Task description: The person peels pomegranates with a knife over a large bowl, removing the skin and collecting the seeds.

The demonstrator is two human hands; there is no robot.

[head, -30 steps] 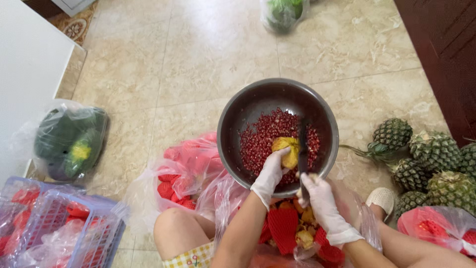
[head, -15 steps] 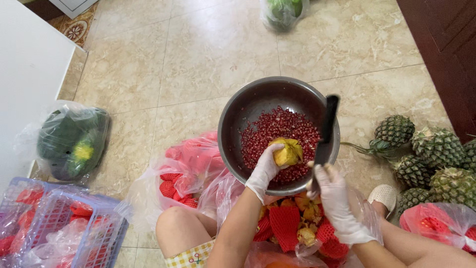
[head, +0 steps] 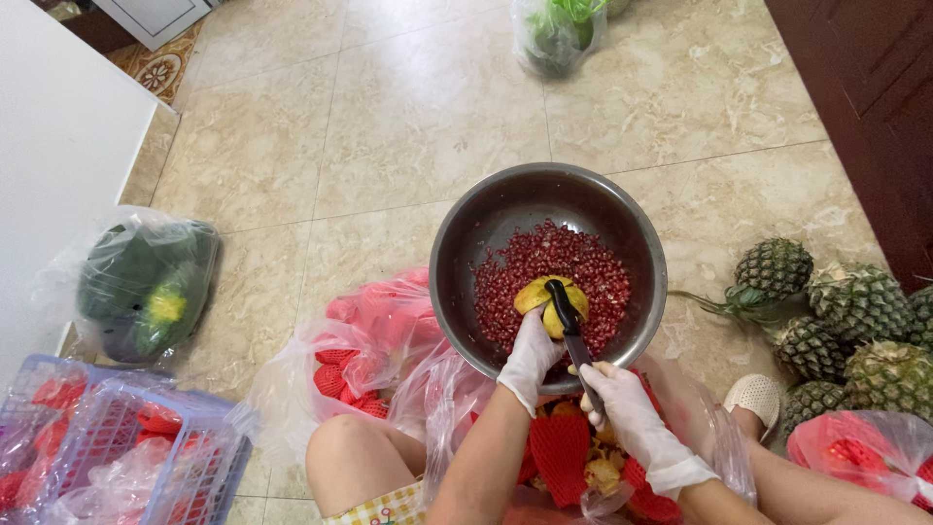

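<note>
A steel bowl on the tiled floor holds a heap of red pomegranate seeds. My left hand, in a white glove, holds a yellow pomegranate piece skin up over the seeds. My right hand, also gloved, grips a black utensil by its handle. The rounded end of the utensil rests on the back of the pomegranate piece.
A clear bag of red foam nets and peel lies between my knees, another pink bag to the left. Several pineapples lie at right. A bagged green vegetable and a purple basket sit at left.
My right hand raised the black utensil up to the right of the bowl, then brought it down onto the pomegranate piece. My left hand kept the piece over the seeds.
</note>
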